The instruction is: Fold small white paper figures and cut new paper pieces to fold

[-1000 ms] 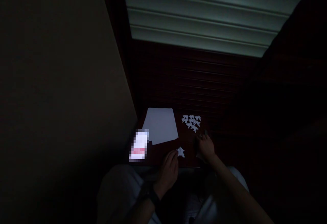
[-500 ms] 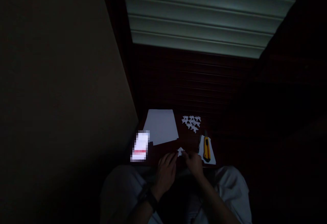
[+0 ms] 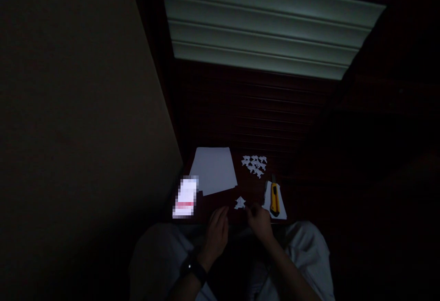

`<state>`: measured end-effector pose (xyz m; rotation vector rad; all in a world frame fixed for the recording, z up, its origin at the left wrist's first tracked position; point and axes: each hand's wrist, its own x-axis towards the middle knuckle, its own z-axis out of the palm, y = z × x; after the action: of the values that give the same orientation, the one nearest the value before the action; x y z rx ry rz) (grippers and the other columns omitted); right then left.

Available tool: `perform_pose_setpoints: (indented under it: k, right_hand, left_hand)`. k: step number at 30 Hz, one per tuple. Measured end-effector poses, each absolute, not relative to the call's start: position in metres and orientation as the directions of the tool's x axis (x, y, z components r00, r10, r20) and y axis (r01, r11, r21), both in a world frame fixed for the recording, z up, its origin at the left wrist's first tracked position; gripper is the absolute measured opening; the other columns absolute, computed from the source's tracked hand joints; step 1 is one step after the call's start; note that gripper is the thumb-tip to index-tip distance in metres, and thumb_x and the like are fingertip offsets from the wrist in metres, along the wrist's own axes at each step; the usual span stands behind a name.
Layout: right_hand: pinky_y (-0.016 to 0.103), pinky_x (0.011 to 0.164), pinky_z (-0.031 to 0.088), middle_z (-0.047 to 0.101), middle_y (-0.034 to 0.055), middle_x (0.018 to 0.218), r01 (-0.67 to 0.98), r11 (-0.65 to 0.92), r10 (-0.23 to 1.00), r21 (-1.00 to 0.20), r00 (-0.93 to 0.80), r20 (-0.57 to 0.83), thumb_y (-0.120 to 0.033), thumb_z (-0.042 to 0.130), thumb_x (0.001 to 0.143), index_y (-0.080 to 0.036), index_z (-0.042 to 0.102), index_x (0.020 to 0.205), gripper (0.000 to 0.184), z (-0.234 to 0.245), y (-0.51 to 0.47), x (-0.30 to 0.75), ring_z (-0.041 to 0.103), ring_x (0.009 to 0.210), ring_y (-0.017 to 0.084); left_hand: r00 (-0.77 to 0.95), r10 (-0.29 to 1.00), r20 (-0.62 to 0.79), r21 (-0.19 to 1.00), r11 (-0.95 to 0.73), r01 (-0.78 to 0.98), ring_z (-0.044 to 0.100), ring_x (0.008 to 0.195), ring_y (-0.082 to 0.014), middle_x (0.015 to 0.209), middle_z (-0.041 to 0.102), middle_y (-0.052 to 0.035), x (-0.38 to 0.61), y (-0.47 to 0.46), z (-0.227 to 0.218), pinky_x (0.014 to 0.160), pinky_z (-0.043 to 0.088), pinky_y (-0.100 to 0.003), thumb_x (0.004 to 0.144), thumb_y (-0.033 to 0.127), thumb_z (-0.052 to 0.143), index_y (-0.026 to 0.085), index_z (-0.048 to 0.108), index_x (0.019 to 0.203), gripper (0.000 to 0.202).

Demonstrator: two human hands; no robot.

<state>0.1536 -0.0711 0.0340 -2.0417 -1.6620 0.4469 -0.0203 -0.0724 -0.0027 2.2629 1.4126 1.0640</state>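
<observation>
The scene is very dark. A small white folded paper piece (image 3: 239,203) lies near the front edge of a small dark table (image 3: 252,186). My right hand (image 3: 259,223) is closed in a pinch, its fingertips at the piece's right corner. My left hand (image 3: 217,230), with a dark watch on the wrist, rests just left of the piece. Its fingers are loosely stretched out and hold nothing.
A stack of white sheets (image 3: 215,170) lies at the table's back left, and a pile of several small folded pieces (image 3: 254,164) at the back right. A yellow utility knife (image 3: 274,198) rests on a white scrap. A bright blurred card (image 3: 185,197) sits at the left. A wall rises on the left.
My right hand came from the knife area on the right over to the folded piece, uncovering the knife. My left hand, which was touching the piece, has drawn back from it.
</observation>
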Motion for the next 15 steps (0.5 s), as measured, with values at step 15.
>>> perform_pose_setpoints:
  k: [15]
  right_hand:
    - [0.030, 0.068, 0.042, 0.054, 0.0145, 0.092, 0.935, -0.205, 0.977, -0.288, 0.214, 0.001, -0.036, 0.037, 0.086, -0.012, 0.045, 0.096, 0.027, 0.047, -0.048, 0.119, 0.059, 0.080, 0.022]
  left_hand:
    - [0.338, 0.840, 0.425, 0.502, -0.529, 0.684, 0.040, 0.117, -0.0203, 0.126, 0.046, -0.0079, -0.023, -0.074, -0.002, 0.099, 0.036, -0.043, 0.087, 0.014, 0.030, 0.020, 0.042, 0.125, 0.040]
